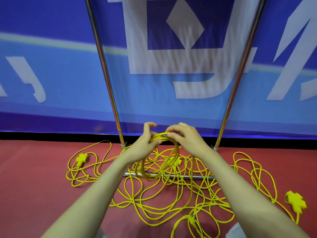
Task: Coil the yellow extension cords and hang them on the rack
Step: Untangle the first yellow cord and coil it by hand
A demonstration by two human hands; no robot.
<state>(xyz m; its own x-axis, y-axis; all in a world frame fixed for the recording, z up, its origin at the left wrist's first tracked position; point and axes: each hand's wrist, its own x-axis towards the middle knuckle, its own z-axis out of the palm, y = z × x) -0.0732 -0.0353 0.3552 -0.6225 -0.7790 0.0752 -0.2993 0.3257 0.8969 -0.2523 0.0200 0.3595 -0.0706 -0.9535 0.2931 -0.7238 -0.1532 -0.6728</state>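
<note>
Holding the coil (163, 135) up in both hands, dead centre of the frame, just in front of the rack (103, 66). Left grip (147, 141) is wrapped round the bunched loops, and the right grip (185, 136) pinches the top of the same bundle between thumb and fingertips. So both are clamped on it. (op)

ok and where's the rest of the yellow stuff? (reply)

All over the floor (34, 169) lol. The loose cords (178, 169) are a big tangle spread across the lower middle and lower right, draped over the rack's bottom bar (197, 177). The held loops hang down from the hands to about that bar. (op)

any ends visible? (reply)

Yep, one socket block (82, 158) sits at the left edge of the mess and another socket block (295, 201) is way over at the lower right. There's a third one (178, 161) right behind the hanging loops, plus a plug (192, 220) near the bottom centre. (op)

nothing hung on the rack yet then? (reply)

Can't see the top rail, only the two shiny uprights, with the blue banner (51, 66) behind them. (op)
</note>
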